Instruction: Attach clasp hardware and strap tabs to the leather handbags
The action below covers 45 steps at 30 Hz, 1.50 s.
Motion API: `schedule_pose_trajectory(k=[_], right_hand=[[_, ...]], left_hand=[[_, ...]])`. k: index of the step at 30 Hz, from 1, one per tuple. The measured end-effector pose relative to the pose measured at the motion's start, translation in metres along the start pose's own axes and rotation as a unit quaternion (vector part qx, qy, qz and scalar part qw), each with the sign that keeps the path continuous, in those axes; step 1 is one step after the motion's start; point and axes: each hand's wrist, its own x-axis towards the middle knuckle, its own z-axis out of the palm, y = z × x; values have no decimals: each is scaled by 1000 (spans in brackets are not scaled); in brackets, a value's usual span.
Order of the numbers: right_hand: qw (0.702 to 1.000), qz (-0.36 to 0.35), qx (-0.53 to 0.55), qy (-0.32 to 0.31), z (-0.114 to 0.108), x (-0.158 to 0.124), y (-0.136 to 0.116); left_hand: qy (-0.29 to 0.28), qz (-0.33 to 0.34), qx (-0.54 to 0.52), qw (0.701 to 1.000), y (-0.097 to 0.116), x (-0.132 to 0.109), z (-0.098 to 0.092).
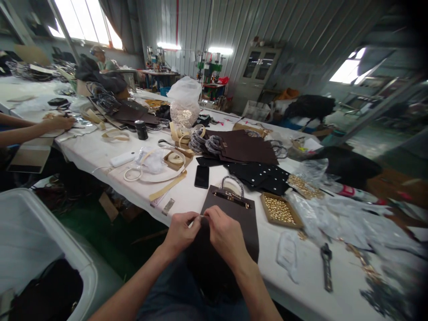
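Note:
My left hand (180, 232) and my right hand (225, 229) meet in front of me, thumbs and fingers pinched together. A small pale piece shows between their fingertips; its kind is too small to make out. Under and beside my right hand lies a dark brown handbag panel (245, 223), partly over the table edge. It carries a wrapped handle (233, 179) and gold-coloured fittings (230, 197) near its top. Right of the panel stands a shallow box (296, 223) of small gold-coloured metal pieces (278, 209). A black phone (202, 176) lies beyond my hands.
Stacked brown panels (247, 145) and black studded pieces (259, 175) lie farther back. A tape roll (175, 158) and dark jar (141, 129) are at left; a wrench-like tool (327, 267) is at right. Another person's hand (62, 122) works at far left. A white bin (90, 267) stands lower left.

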Motion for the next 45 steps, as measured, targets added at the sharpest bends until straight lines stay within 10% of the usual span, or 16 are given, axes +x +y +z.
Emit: schedule_pose_trajectory(k=[10, 17, 24, 32, 37, 41, 45], right_hand=[[994, -1, 25, 110, -23, -17, -13], [963, 82, 107, 235, -76, -40, 9], [975, 157, 114, 104, -1, -35, 108], [963, 175, 168, 113, 23, -25, 143], [936, 206, 244, 144, 25, -20, 148], [931, 200, 264, 153, 28, -20, 149], [930, 199, 274, 142, 27, -20, 151]], left_hand=[[29, -10, -86, 996, 35, 11, 23], [144, -94, -40, 984, -21, 33, -31], [16, 128, 225, 966, -55, 68, -27], [-37, 87, 448, 889, -85, 104, -16], [-10, 137, 340, 930, -43, 98, 8], [-151, 189, 148, 959, -14, 96, 53], [-190, 184, 176, 948, -13, 109, 98]])
